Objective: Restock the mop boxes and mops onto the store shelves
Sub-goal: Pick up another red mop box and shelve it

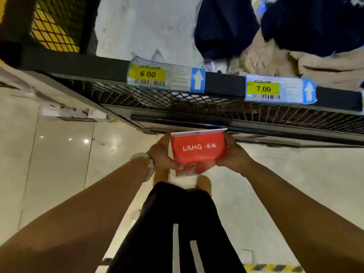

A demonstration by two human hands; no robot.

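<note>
A red mop box (198,151) with white "LAHG" lettering is held between both hands, just below and in front of the black wire-mesh shelf (177,103). My left hand (163,154) grips its left side, thumb along the lower edge. My right hand (233,152) clasps its right side. The box's white top edge points toward the shelf. On the shelf above lie dark blue and beige mop heads (275,42).
Price tags reading 6.00 (165,76) and 7.00 (279,89) hang on the shelf's front rail. A yellow mesh panel (55,26) stands at the upper left. Glossy tiled floor (59,154) lies below; my dark trousers and shoes are under the box.
</note>
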